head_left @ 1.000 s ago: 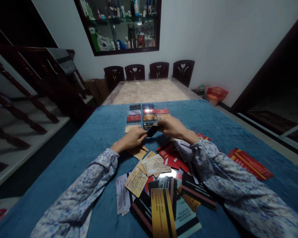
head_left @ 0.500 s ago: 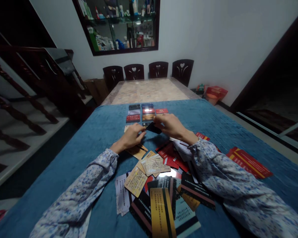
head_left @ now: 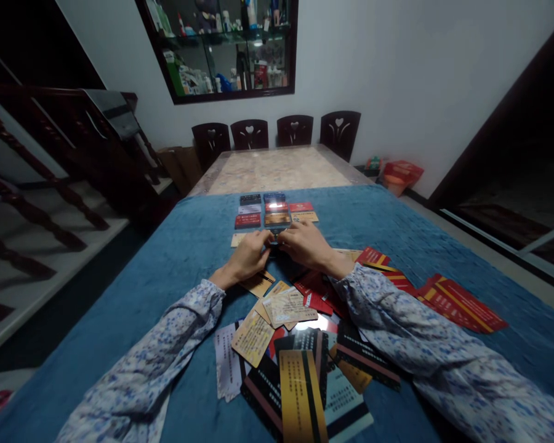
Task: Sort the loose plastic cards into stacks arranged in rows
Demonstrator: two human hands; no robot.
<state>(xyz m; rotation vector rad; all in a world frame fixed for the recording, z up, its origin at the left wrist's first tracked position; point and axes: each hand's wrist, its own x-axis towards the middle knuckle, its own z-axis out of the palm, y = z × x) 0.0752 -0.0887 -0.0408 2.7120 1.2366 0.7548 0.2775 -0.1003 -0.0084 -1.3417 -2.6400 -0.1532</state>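
Observation:
A dark card [head_left: 275, 235] lies between my hands at the near end of the laid-out cards, mostly covered by fingers. My left hand [head_left: 249, 255] is closed at its left edge, thumb and fingertips pressed together. At its right edge my right hand [head_left: 307, 246] is closed too, fingers bent over it. Just beyond, neat columns of cards hold a gold card [head_left: 277, 219], a red card [head_left: 248, 221] and a pale yellow card [head_left: 305, 216]. Beside my left fingers a cream card [head_left: 237, 240] shows partly.
A loose heap of cards lies nearest me, with a gold striped card [head_left: 301, 394] on top. Red cards [head_left: 464, 303] spread to the right on the blue cloth [head_left: 175, 246]. Dark chairs [head_left: 294, 130] line the table's far end.
The tilted dark card has gone down onto the cloth by the columns. My right hand has moved down and left, toward my left hand, uncovering a pale yellow card.

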